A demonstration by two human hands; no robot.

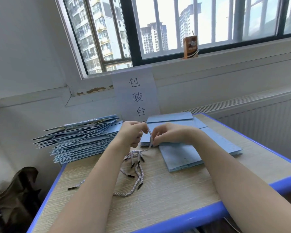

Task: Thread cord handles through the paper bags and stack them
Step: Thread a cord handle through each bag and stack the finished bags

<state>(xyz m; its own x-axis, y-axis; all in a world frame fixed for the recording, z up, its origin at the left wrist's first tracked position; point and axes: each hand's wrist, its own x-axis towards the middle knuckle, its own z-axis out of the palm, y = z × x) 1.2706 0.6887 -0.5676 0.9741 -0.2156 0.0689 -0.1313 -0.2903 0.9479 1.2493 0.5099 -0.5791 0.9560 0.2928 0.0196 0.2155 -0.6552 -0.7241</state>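
Head view: my left hand [133,133] and right hand [166,134] both pinch one twisted cord [150,137] above the unthreaded paper bags [180,155]; next, probably feeding its tip through a hole.

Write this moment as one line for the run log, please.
left hand: pinches cord | right hand: pinches cord | finished stack: left | loose cords: table
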